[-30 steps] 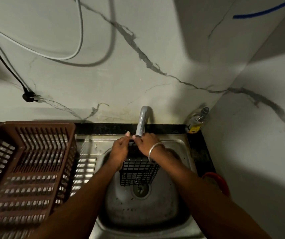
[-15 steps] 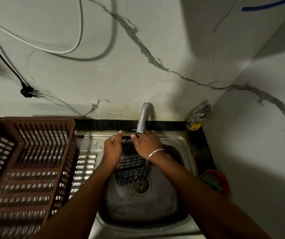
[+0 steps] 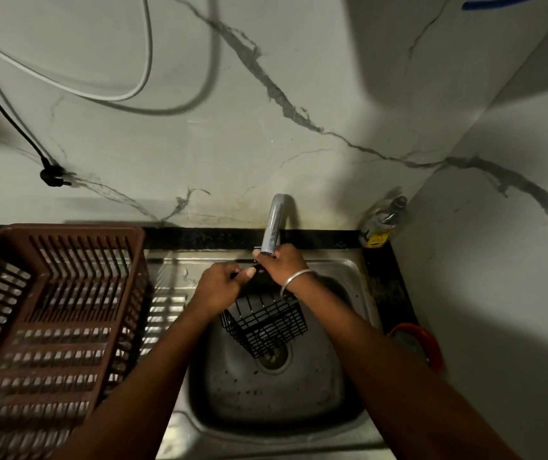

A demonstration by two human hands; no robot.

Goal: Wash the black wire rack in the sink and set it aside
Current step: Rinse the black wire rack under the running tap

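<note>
Reference: 12 o'clock points away from me, toward the wall; the centre is the sink bowl.

1. Wall [image 3: 299, 78]: pale marble with dark veins, spanning 10 to 2 o'clock and turning a corner at 3 o'clock.
2. Basket [image 3: 66, 230]: brown, slatted plastic, at 9 o'clock, standing on the drainboard just beside the bowl.
3. Sink [image 3: 266, 400]: steel, with a wet, speckled bowl. My two forearms enter from 7 and 5 o'clock and meet over it.
4. Rack [image 3: 266, 323]: black wire, box-shaped. It hangs tilted inside the bowl, held clear of the floor, with its lower corner above the drain [image 3: 274, 358]. Its top end is up at 12 o'clock, under the tap's mouth.
5. Left hand [image 3: 219, 287]: fingers curled around the rack's top edge on the 9 o'clock side, thumb pressed along the wire.
6. Right hand [image 3: 282, 267]: closed over the rack's top end on the 3 o'clock side, back of hand up, fingers mostly hidden beneath. The knuckles sit just beside the tap's mouth.
7. Tap [image 3: 274, 224]: chrome, curved, at 12 o'clock. I cannot tell whether water is running.
8. Cables: a white cable [image 3: 100, 94] loops across the wall at 10 o'clock. A black cable runs down to a plug [image 3: 54, 176] below it.
9. Bowl [image 3: 425, 340]: red rim, at 3 o'clock on the dark counter.
10. Bottle [image 3: 382, 224]: clear, yellow label, at 2 o'clock in the corner.
11. Bangle [image 3: 295, 278]: silver, on my right wrist.
</note>
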